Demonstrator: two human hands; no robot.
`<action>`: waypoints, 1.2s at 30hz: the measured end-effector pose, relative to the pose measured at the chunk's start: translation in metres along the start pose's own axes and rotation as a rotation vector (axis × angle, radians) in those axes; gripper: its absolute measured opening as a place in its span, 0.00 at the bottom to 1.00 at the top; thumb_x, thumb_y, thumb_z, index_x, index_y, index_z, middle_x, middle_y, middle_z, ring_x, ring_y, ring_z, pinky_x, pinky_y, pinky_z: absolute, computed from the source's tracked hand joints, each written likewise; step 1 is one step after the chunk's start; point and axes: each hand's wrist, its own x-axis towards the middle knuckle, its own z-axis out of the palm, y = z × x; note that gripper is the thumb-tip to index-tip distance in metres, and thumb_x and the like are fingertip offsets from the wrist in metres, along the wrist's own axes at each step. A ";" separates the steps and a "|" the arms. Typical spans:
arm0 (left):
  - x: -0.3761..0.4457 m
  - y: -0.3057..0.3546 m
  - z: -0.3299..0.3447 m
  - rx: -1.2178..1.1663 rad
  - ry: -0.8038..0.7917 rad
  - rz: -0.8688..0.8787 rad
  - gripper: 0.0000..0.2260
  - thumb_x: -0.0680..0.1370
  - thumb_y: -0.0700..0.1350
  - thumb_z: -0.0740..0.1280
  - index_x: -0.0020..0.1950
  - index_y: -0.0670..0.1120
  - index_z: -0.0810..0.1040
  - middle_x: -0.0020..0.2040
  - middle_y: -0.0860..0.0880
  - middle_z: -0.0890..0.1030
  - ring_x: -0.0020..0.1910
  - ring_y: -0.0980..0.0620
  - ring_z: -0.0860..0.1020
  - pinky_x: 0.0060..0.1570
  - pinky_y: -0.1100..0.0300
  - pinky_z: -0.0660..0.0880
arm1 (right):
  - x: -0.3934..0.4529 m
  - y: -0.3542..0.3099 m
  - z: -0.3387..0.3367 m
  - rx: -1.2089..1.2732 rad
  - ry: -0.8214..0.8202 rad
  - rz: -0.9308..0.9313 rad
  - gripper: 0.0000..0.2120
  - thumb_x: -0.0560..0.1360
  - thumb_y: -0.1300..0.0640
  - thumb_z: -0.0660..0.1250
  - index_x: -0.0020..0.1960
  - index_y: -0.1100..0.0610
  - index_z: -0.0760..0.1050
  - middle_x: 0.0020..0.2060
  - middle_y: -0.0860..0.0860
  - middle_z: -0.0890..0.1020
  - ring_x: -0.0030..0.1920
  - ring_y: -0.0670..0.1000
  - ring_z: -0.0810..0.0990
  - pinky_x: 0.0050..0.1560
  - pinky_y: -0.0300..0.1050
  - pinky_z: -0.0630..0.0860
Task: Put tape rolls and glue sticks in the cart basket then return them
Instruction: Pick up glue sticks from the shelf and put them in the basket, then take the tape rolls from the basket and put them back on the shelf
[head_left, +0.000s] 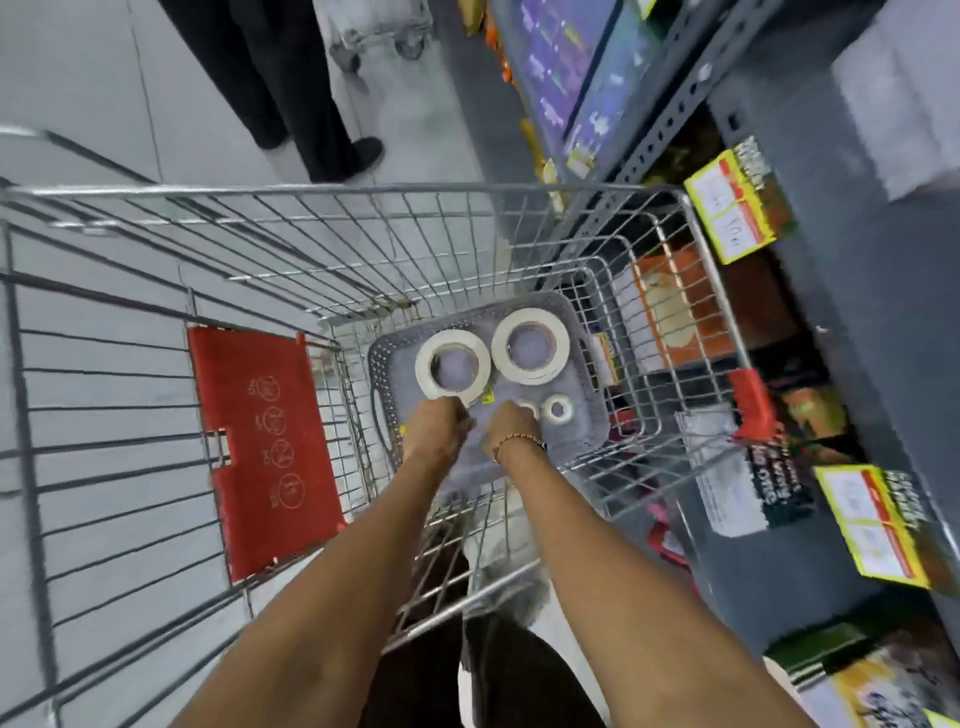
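Fingers of my left hand (439, 423) are curled around the near edge of a white tape roll (453, 366), so that one I call held. My right hand (511, 428) is curled too, down on a small tape roll (527, 408) that its fingers mostly cover; whether it truly pinches that roll I cannot tell through the blur. A thin beaded bracelet (519, 440) rings the right wrist.

Everything sits in the grey plastic basket (587, 431), and I'll place the rest from there. Inside it, toward its far right corner, lies the largest tape roll (530, 345), flat, just beside the roll my left hand has. Near its right wall, close to my right hand, lies another small roll (558, 409), flat as well. A small yellow tag (487, 399) shows on the basket floor between my two hands. Glue sticks I cannot make out.

Around the basket stands the wire shopping cart (363, 218), the basket resting on its floor. Left of the basket is the cart's red flap (265, 447) with white printed circles. Right of the basket, beyond the cart's wire, run grey store shelves (852, 322) with yellow price tags (732, 213). Far beyond the basket, on the pale floor, a person's dark trouser legs (291, 93) stand.
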 end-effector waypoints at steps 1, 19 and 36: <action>-0.007 0.011 -0.004 0.005 0.025 0.043 0.11 0.76 0.48 0.66 0.45 0.40 0.82 0.45 0.38 0.84 0.48 0.40 0.81 0.42 0.53 0.75 | -0.010 0.004 -0.010 0.003 0.022 -0.012 0.13 0.77 0.61 0.63 0.59 0.64 0.76 0.61 0.62 0.79 0.63 0.60 0.76 0.60 0.52 0.74; -0.103 0.204 -0.030 0.096 0.227 0.592 0.08 0.77 0.41 0.62 0.52 0.40 0.79 0.52 0.40 0.82 0.51 0.40 0.80 0.49 0.51 0.75 | -0.177 0.136 -0.151 0.209 0.642 -0.078 0.09 0.75 0.64 0.63 0.50 0.61 0.81 0.50 0.64 0.83 0.53 0.63 0.81 0.52 0.54 0.81; 0.070 0.002 0.010 0.450 -0.108 0.173 0.36 0.75 0.49 0.68 0.75 0.36 0.54 0.76 0.37 0.55 0.76 0.39 0.53 0.76 0.49 0.53 | 0.050 0.047 -0.067 -0.346 0.004 -0.152 0.21 0.75 0.60 0.66 0.67 0.63 0.69 0.67 0.60 0.71 0.67 0.61 0.71 0.65 0.54 0.72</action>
